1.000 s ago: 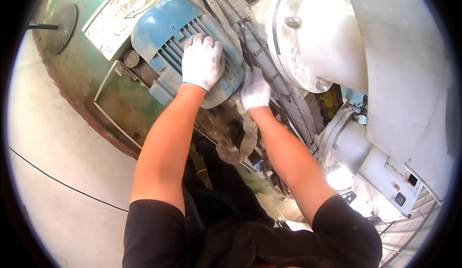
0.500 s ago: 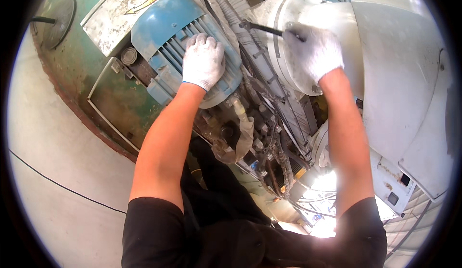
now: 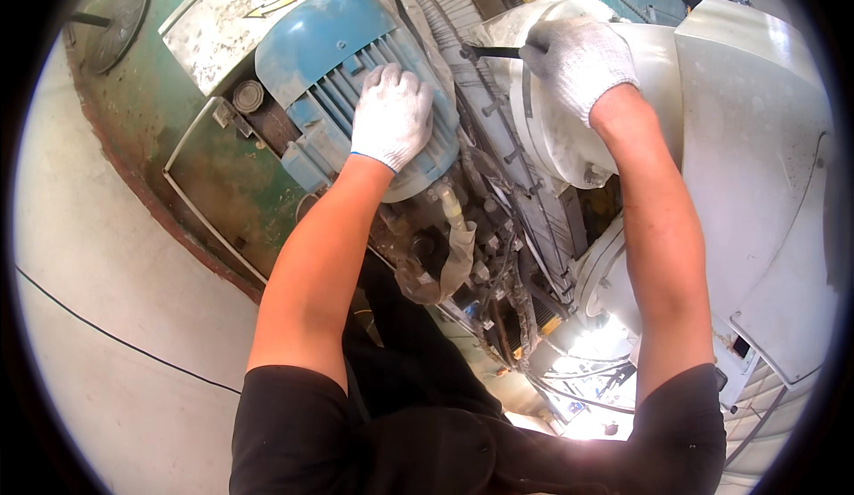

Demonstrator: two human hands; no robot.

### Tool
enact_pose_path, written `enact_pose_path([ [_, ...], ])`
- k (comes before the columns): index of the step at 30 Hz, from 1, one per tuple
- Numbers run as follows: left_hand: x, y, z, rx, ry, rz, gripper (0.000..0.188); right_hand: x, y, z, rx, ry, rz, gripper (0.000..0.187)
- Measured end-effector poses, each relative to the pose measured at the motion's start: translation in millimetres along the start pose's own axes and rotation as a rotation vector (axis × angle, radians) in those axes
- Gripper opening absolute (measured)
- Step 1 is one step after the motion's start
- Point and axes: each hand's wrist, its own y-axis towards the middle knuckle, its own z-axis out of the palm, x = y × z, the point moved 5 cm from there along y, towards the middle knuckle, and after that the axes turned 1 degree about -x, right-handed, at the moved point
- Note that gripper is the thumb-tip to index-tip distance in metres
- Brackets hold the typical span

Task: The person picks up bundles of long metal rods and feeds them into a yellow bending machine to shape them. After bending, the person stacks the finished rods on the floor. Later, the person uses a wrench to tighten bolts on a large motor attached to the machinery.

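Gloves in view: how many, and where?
2: left glove on the blue motor; right glove around a dark tool.

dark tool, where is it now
In the head view, the dark tool is upper right of centre, in the right hand, right of the blue motor.

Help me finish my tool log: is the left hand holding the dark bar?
No: the left hand rests on the ribbed blue housing, while the right hand grips the dark bar.
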Motion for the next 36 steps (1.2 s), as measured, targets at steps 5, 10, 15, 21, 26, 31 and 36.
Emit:
enact_pose_path([
  [5,-0.9,0.1,-3.2,-0.065,0.014,0.035,0.013,6.2,-4.9,15.0,0.006,-0.023,0.002,0.027],
  [10,-2.9,1.8,-3.2,-0.073,0.021,0.039,0.013,-6.0,-19.9,30.2,-0.014,0.024,0.033,0.025],
  [15,-1.6,1.6,0.1,0.026,0.021,-0.004,0.018,-5.3,-25.1,21.0,-0.013,0.075,0.045,0.025],
  [21,-3.5,1.1,0.2,-0.003,0.039,0.005,0.018,-5.1,-21.2,31.6,-0.022,0.022,0.001,0.025],
  [26,-1.9,0.6,1.7,0.01,0.035,-0.006,0.018,-0.2,-29.0,30.6,0.001,0.052,0.034,0.03],
  [31,-3.8,1.0,0.9,-0.015,0.025,0.008,0.019,5.5,-39.5,40.8,-0.026,-0.014,-0.021,0.025],
  [36,-3.3,2.4,0.9,-0.027,0.04,0.024,0.02,11.3,-16.7,37.2,0.406,0.021,-0.097,0.023],
])
